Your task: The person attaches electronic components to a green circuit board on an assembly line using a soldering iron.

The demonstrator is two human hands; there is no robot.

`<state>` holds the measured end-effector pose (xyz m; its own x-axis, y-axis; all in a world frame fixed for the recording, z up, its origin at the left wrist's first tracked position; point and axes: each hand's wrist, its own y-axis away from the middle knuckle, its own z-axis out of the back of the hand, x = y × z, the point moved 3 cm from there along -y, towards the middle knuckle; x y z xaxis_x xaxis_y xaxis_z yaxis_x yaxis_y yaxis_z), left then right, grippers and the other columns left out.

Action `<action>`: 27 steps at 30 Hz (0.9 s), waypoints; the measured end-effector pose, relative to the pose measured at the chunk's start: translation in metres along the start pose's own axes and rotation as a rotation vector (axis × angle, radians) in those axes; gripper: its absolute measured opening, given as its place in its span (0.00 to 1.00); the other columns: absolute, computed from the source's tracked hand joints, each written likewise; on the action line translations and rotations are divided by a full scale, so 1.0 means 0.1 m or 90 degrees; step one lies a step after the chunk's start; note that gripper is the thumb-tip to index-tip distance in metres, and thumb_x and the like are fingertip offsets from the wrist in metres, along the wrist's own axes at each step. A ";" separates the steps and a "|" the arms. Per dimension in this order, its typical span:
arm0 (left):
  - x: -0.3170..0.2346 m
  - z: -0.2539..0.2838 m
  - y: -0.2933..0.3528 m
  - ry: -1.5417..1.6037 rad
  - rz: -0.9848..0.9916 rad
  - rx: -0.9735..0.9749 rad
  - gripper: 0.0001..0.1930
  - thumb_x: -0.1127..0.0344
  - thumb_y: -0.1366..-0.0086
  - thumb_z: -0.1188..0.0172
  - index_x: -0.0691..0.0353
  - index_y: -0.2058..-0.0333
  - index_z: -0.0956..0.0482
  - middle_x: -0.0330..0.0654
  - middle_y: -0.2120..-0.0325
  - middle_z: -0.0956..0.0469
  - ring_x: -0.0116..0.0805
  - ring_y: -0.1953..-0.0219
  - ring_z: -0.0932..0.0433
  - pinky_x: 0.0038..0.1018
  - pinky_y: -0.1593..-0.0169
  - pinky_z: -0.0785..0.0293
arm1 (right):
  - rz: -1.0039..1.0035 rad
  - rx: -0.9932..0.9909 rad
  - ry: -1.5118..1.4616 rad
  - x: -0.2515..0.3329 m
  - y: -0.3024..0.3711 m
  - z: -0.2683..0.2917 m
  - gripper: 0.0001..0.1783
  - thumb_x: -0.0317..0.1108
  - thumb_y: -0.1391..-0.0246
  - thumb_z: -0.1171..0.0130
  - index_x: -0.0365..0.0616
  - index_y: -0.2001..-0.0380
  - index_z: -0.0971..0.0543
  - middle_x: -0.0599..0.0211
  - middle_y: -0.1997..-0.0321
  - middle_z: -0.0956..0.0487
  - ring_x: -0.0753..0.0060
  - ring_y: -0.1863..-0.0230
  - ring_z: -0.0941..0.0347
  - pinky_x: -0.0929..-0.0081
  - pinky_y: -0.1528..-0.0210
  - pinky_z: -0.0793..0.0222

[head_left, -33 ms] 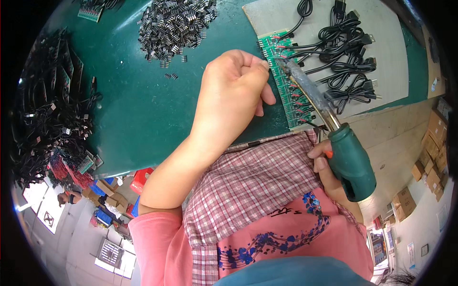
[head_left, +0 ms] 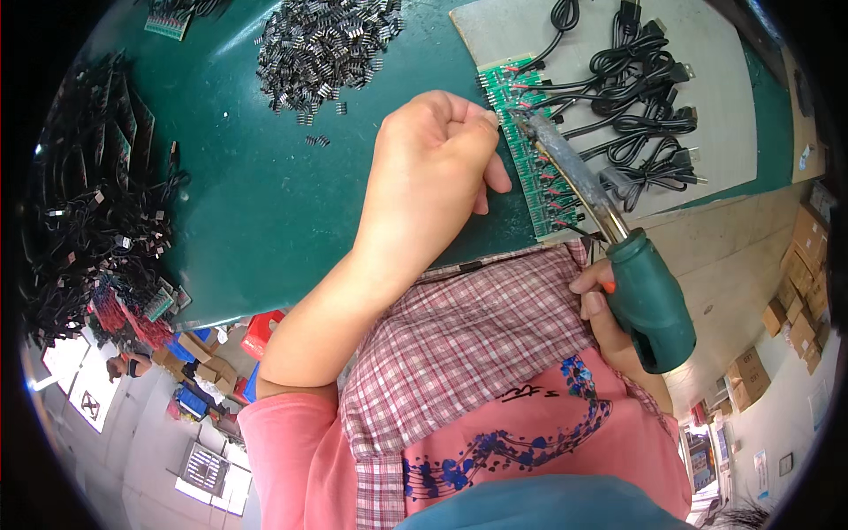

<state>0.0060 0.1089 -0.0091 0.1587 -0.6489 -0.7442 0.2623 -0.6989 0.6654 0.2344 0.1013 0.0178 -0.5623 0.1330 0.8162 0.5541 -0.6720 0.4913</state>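
The apron (head_left: pixel 477 336), checked in red and white, was nearest. At near right, the right hand (head_left: pixel 605 309) was wrapped on the green handle of the soldering iron (head_left: pixel 654 300); this grip was closed, partly concealed behind the handle. The iron's shaft ran toward far left, and its tip lay over the green circuit board (head_left: pixel 530 172). Contact between tip and board could not be confirmed.

The circuit board extended from near to far along the left edge of a grey sheet (head_left: pixel 724 97). It was positioned just right of the left grip and beyond the right grip, to its left. The left hand (head_left: pixel 433 146) was placed beside the board's left edge, fingers curled, with the thumb drawn in toward the index finger. Whether this grip was clenched on a part could not be determined.

Black cables (head_left: pixel 614 62), coiled and tied, lay on the sheet to the right of the board. A heap of cables (head_left: pixel 97 238) occupied the left of the green surface (head_left: pixel 256 203). At the far side, a pile of small black connectors (head_left: pixel 327 53) was located.
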 end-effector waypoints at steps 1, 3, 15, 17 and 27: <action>0.00 -0.01 0.00 0.000 -0.005 -0.011 0.10 0.64 0.35 0.49 0.67 0.67 0.26 0.37 0.84 0.25 0.18 0.87 0.35 0.15 0.82 0.40 | 0.028 -0.016 0.030 -0.02 0.02 -0.01 0.08 0.27 0.51 0.43 0.43 0.65 0.22 0.67 0.67 0.20 0.63 0.64 0.25 0.70 0.60 0.30; 0.00 -0.02 0.00 -0.011 -0.004 -0.012 0.11 0.64 0.35 0.50 0.68 0.67 0.26 0.37 0.84 0.25 0.18 0.87 0.35 0.15 0.82 0.40 | 0.025 -0.017 0.033 -0.01 0.02 0.00 0.08 0.28 0.52 0.43 0.44 0.65 0.22 0.68 0.67 0.19 0.63 0.63 0.25 0.70 0.59 0.29; 0.00 -0.05 -0.05 -0.033 -0.039 -0.034 0.11 0.64 0.36 0.49 0.69 0.68 0.27 0.38 0.85 0.26 0.18 0.88 0.36 0.16 0.83 0.40 | 0.014 -0.049 0.090 -0.16 -0.01 -0.06 0.13 0.32 0.56 0.37 0.47 0.64 0.21 0.68 0.66 0.21 0.62 0.67 0.25 0.69 0.64 0.29; 0.00 -0.05 -0.05 -0.030 -0.042 -0.036 0.12 0.64 0.36 0.49 0.69 0.68 0.27 0.38 0.85 0.26 0.18 0.88 0.36 0.16 0.83 0.40 | 0.032 -0.066 0.182 -0.20 0.00 -0.07 0.14 0.33 0.57 0.36 0.48 0.64 0.21 0.67 0.66 0.22 0.62 0.68 0.25 0.68 0.66 0.29; -0.03 -0.05 -0.06 -0.038 -0.033 -0.040 0.10 0.67 0.38 0.49 0.71 0.69 0.27 0.39 0.85 0.25 0.20 0.87 0.33 0.18 0.83 0.38 | 0.081 -0.018 0.101 0.06 -0.06 0.02 0.04 0.28 0.45 0.46 0.39 0.70 0.25 0.69 0.74 0.27 0.82 0.75 0.34 0.81 0.70 0.36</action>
<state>0.0084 0.1166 -0.0110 0.0865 -0.6307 -0.7712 0.3287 -0.7127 0.6197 0.2287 0.1074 0.0199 -0.5795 -0.0690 0.8120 0.6108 -0.6964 0.3768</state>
